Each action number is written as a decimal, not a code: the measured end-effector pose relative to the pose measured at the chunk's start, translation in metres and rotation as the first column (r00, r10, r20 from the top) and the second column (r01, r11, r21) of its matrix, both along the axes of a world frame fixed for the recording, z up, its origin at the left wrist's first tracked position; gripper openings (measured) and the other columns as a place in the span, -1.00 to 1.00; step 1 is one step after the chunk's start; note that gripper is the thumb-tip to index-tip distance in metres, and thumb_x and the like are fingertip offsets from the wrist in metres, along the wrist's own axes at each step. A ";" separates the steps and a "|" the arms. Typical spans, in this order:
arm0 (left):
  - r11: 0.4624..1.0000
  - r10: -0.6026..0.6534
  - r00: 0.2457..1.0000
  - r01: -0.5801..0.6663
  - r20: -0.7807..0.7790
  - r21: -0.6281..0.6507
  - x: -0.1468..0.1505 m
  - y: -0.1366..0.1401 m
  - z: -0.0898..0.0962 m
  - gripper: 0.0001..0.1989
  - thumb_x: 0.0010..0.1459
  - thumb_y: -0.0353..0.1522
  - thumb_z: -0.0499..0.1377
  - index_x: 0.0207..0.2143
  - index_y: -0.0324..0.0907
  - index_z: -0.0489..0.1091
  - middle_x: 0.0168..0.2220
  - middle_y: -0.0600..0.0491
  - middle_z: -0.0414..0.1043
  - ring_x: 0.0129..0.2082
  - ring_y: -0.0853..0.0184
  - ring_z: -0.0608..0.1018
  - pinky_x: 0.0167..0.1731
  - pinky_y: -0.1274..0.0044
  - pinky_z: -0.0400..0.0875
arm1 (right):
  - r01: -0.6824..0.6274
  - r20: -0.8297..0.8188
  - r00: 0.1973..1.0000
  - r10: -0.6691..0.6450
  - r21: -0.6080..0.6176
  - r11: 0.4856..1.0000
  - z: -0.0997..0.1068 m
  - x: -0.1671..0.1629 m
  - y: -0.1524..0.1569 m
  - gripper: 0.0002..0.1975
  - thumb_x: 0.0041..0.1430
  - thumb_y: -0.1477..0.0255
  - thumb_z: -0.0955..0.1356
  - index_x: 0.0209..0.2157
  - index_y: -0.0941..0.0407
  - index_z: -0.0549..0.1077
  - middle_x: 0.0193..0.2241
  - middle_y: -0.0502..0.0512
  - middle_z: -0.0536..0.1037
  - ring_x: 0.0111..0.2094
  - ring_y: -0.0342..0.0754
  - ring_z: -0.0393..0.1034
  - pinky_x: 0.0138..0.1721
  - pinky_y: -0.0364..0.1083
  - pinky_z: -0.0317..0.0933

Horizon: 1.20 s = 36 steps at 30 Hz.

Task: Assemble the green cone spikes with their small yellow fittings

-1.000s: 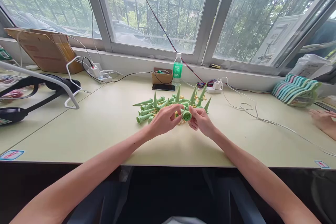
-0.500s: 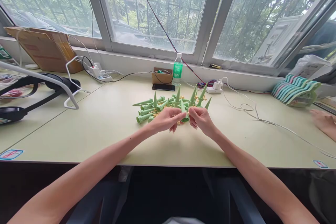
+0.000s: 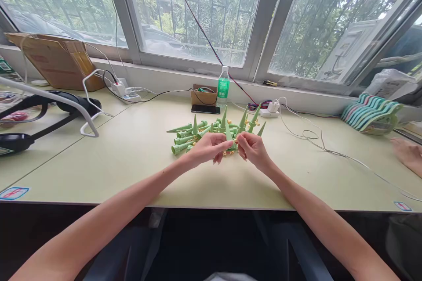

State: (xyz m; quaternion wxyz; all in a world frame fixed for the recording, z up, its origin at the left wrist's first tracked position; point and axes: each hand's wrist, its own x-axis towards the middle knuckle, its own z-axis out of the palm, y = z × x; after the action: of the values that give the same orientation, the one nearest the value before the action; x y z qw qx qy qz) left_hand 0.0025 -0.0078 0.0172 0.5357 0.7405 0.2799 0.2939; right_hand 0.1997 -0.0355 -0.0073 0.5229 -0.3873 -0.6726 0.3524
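My left hand (image 3: 211, 147) is closed around a green plastic cone-shaped watering spike (image 3: 228, 132), its tip upward. Its thumb lies across the spike, and the fingers partly hide the lower end. Close against it, my right hand (image 3: 253, 150) pinches a small yellow valve piece (image 3: 235, 141) at the side of the spike. Just beyond both hands lies a pile of green spikes (image 3: 180, 147), some flat and some standing point up. Small yellow pieces (image 3: 225, 153) are scattered among them.
Behind the pile are a black phone (image 3: 205, 109), a small cardboard box (image 3: 203, 96) and a bottle (image 3: 223, 85). White cables (image 3: 325, 149) cross the table (image 3: 132, 158) on the right, near another person's hand (image 3: 407, 151). Teal hangers (image 3: 371, 112) stand far right; black headgear (image 3: 49, 114) lies left.
The held spike has tilted slightly, so its wide open end shows less. My right hand has shifted a little upward. The pile looks unchanged.
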 end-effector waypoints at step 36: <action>0.902 0.191 0.979 -0.145 -0.074 0.406 0.004 0.001 -0.009 -0.45 0.34 -0.05 -0.02 -0.57 -0.25 0.31 -0.64 0.12 0.29 -0.69 0.48 0.34 -0.64 0.62 0.21 | 0.063 -0.103 0.993 -0.063 -0.002 0.998 0.005 -0.003 -0.001 -0.50 0.25 0.00 0.32 -0.55 0.11 0.30 -0.79 -0.15 0.20 -0.79 -0.25 0.04 -0.75 -0.19 -0.03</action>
State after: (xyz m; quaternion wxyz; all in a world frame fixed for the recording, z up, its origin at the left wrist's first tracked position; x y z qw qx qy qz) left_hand 0.0066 -0.0071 0.0079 0.3298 0.8224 0.3066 0.3477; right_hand 0.1970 -0.0361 -0.0022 0.5679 -0.3894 -0.6325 0.3546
